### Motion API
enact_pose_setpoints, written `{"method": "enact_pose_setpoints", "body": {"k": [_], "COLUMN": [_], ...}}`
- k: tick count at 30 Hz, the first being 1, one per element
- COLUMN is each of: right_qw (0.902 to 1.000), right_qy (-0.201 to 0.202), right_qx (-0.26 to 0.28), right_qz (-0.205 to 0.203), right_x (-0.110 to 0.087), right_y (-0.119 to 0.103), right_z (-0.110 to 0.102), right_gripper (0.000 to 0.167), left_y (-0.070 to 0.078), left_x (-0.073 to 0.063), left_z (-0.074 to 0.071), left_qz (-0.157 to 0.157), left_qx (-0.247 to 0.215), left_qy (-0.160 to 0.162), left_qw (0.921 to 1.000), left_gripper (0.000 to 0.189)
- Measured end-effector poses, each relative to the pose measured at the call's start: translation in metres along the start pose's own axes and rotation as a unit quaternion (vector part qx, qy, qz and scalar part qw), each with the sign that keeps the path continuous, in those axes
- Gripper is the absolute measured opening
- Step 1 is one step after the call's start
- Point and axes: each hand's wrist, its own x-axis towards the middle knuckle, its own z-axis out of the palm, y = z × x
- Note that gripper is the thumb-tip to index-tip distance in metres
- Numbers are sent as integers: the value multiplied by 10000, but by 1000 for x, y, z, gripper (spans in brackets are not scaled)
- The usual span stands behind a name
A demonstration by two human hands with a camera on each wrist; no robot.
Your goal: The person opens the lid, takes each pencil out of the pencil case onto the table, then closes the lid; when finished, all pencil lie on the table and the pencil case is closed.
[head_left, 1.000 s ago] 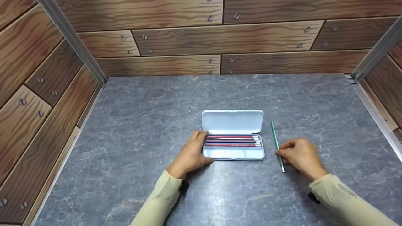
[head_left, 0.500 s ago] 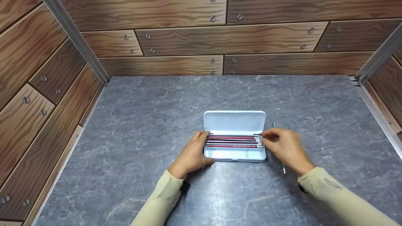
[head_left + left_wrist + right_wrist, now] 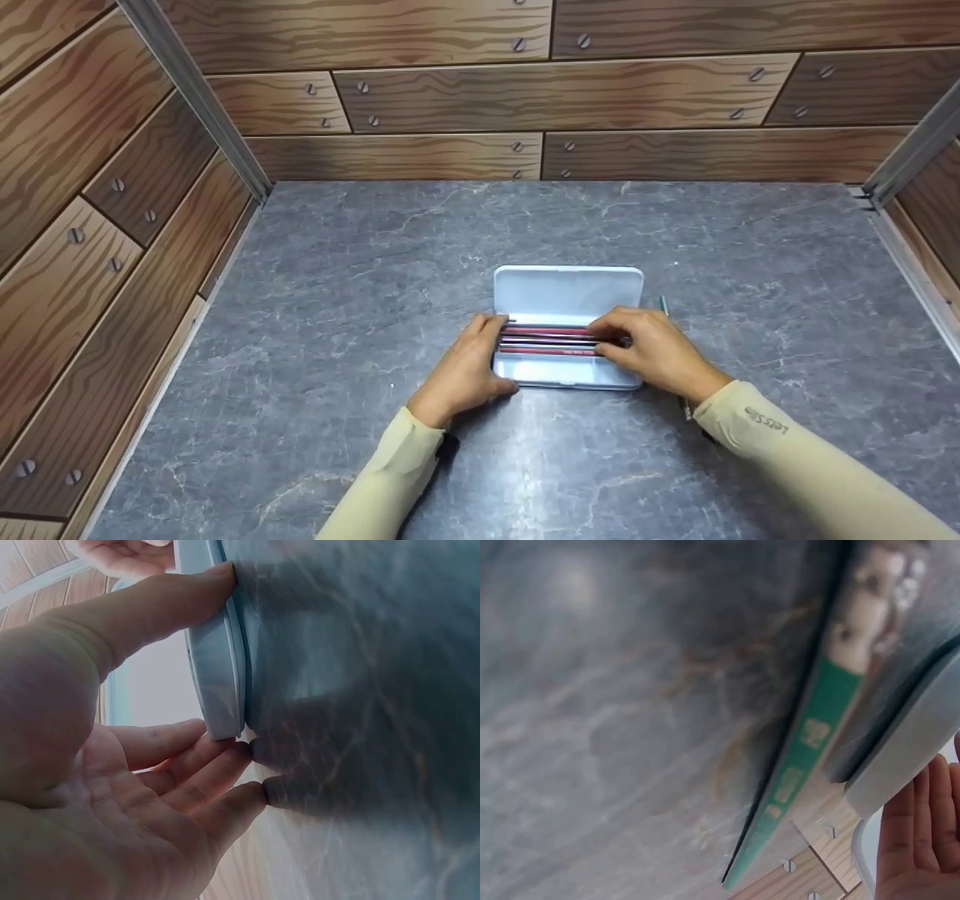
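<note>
An open light-blue pencil case (image 3: 568,375) lies on the table, lid raised at the back. Inside, red and dark pencils (image 3: 547,341) lie side by side in its rear part. My left hand (image 3: 465,367) grips the case's left end, thumb at the front side and fingers round the back corner, as the left wrist view also shows. My right hand (image 3: 652,349) reaches in over the pencils' right ends, which it hides, with bent thumb and forefinger at either side of the row. A green pencil (image 3: 802,742) with a white eraser end lies on the table, partly hidden under my right forearm in the head view.
Grey marbled tabletop (image 3: 360,262) surrounds the case. Wood-pattern panels (image 3: 435,97) stand at the back and both sides, with metal corner posts (image 3: 196,97). The front section of the case has a small divider near its right end.
My right hand has let go of the green pencil, leaving it on the table, and moved left to the pencils inside the case. My left hand keeps its hold on the case.
</note>
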Motion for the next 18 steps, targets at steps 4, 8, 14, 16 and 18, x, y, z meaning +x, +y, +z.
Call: {"method": "enact_pose_setpoints", "body": {"k": [4,8,14,16,18], "right_qw": [9998,9996,9992,9990,9989], "right_qy": [-133,-200,-372,-424,-456], "right_qx": [-82,-128,-84,-45,24], "right_qz": [-158,-176,-110,-111,-112], "right_x": [1,2,3,4,4], "right_y": [3,4,4,3,4], "right_z": [-2,-3,-5,-5,-5], "right_gripper": [21,20,21,21,20], "left_y": [1,1,-1,-2,-2], "left_x": [0,0,2,1,1], "left_z": [0,0,1,2,1], "left_qz": [-19,-28,-31,25,76], "left_qx": [23,39,100,99,91], "left_qy": [9,16,-22,-14,-8], "left_qw": [10000,10000,9999,9999,9999], "left_gripper": [103,102,102,102,102]}}
